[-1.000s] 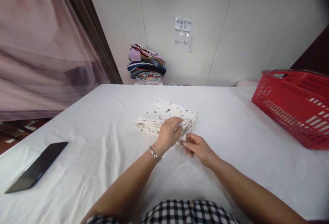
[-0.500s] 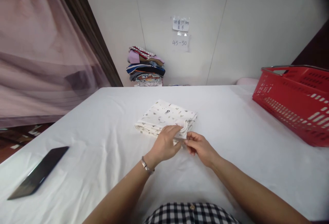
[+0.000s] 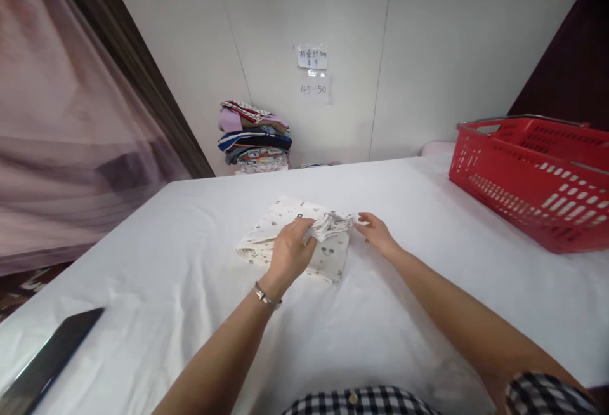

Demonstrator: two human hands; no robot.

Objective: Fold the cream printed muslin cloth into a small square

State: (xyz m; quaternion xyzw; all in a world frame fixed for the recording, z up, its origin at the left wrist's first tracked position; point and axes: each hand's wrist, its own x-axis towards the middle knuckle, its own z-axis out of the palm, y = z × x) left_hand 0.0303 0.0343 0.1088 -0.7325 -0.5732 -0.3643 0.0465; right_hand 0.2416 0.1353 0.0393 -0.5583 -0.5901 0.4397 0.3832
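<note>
A white folded cloth point(image 3: 328, 251) with small grey and dark prints lies in the middle of the table. My left hand point(image 3: 291, 251) grips its upper layers between thumb and fingers, lifting them into a bunched, pleated edge. The layer beneath shows flat below that edge. At the cloth's right end is my right hand point(image 3: 375, 232), its thumb and fingers apart beside the bunched edge; whether a fingertip touches the fabric is unclear.
A red plastic basket point(image 3: 514, 193) stands at the right of the white-covered table point(image 3: 190, 224). A dark flat device point(image 3: 57, 351) lies at the left front. Behind the far edge rises a stack of folded fabrics point(image 3: 254, 139). A pink curtain point(image 3: 71, 117) hangs at the left.
My left hand has closed on the cloth's upper layers and raised them. My right hand has moved up and right from the near corner, its fingers parting. The view has shifted right.
</note>
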